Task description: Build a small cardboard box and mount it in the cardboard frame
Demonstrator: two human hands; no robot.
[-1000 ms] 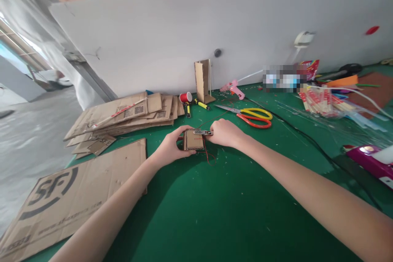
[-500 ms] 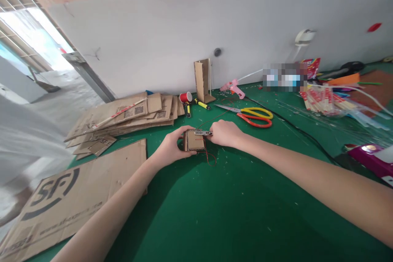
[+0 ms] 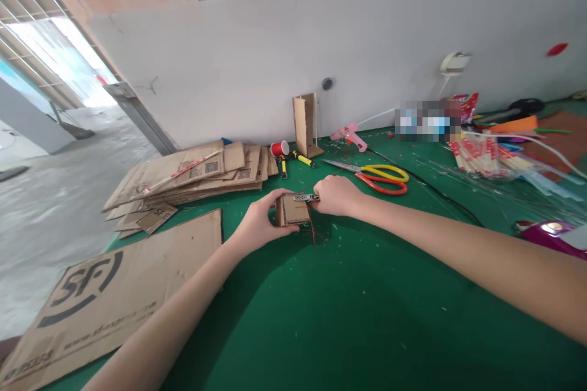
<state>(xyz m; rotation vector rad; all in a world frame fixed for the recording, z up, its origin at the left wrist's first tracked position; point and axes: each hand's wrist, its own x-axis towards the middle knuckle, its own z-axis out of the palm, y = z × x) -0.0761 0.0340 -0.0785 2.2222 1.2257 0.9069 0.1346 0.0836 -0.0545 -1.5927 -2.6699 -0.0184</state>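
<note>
My left hand (image 3: 259, 220) is closed around the left side of a small cardboard box (image 3: 296, 211), thumb and fingers on opposite edges. In my right hand (image 3: 337, 195), a fist, are what look like wire strippers (image 3: 306, 198), with flat metal jaws full of holes. Their handles are hidden in the fist. The jaws lie over the far right part of the box top, close to a thin red wire (image 3: 313, 232) that hangs down its right side in a loose loop. Whether the jaws grip the wire is too small to tell.
Scissors (image 3: 383, 177) lie beyond my right hand, near a pink glue gun (image 3: 351, 135). Behind the box are a red spool (image 3: 279, 148) and an upright cardboard piece (image 3: 304, 125). Stacked cardboard (image 3: 183, 177) and a large sheet (image 3: 151, 281) lie left; a purple object (image 3: 550, 237) sits right.
The view has shifted slightly, so everything sits a little lower and further right. The metal jaws tilt a little more, and the red wire's loop looks flatter. Both hands keep their hold.
</note>
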